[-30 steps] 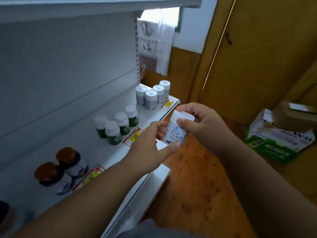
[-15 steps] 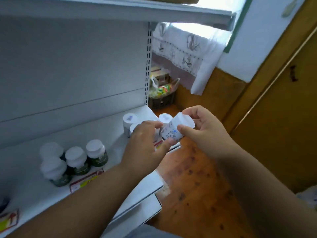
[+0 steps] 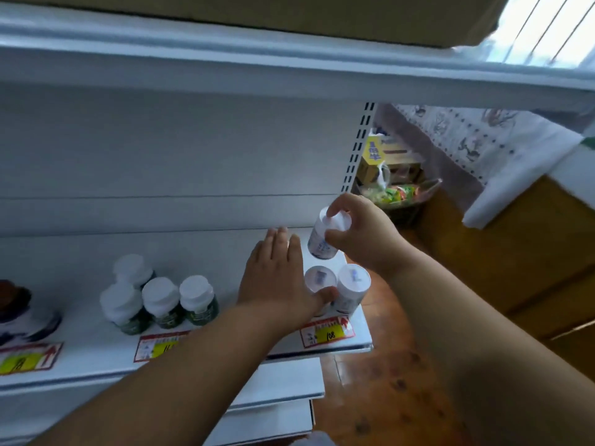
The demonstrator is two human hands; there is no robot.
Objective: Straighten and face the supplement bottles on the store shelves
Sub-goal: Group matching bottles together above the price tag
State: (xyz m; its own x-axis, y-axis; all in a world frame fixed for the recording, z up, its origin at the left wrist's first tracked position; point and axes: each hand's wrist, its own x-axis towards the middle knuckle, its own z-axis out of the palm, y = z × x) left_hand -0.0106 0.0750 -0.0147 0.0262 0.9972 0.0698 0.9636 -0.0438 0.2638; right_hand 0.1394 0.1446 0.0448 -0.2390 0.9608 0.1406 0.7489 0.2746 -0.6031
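Right of centre, the right hand (image 3: 363, 239) pinches a white bottle (image 3: 323, 239) (tilted); the left hand (image 3: 277, 278) lies spread flat beside it.

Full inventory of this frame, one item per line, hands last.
white bottle: 1, white, held above shelf's right end
white bottles: 2 visible, white, shelf's right end, under the held one
green bottles: 4, green with white caps, mid shelf
dark bottle: 1, dark with brown cap, far left
price tags: 3, red and yellow, shelf front
shelf: 1, white
basket: 1, past shelf's end
left hand: fingers straight, beside the standing white bottles
right hand: grips the white bottle
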